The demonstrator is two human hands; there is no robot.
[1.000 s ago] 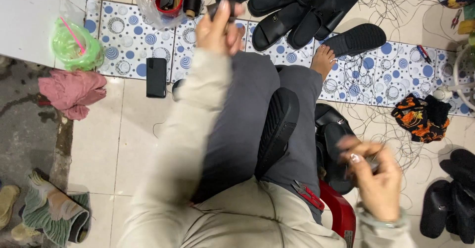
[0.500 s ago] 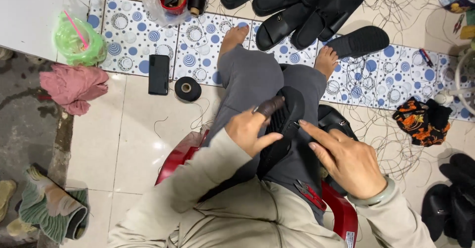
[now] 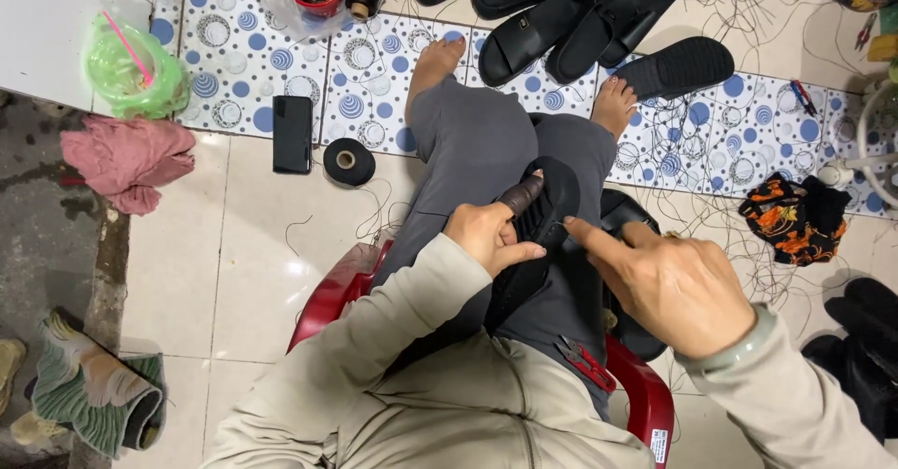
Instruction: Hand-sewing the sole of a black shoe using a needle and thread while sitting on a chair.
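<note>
A black sandal sole (image 3: 535, 245) lies along my lap, between my grey-trousered legs. My left hand (image 3: 490, 230) grips its left edge, with a dark cover on the extended forefinger. My right hand (image 3: 666, 282) rests on the sole's right side, forefinger pointing at its middle. I cannot see any thread or needle in the fingers. I sit on a low red plastic chair (image 3: 329, 291), bare feet (image 3: 440, 57) on the patterned tiles.
Several black sandals (image 3: 580, 11) lie past my feet. A black phone (image 3: 292, 132) and a black thread spool (image 3: 349, 162) sit at the left. Pink cloth (image 3: 126, 158), green bag (image 3: 131, 72), loose threads and an orange-black cloth (image 3: 790, 221) lie around.
One second ago my left hand was raised high and my right hand was low at the right. Both came down onto the sandal sole and have shifted only slightly since.
</note>
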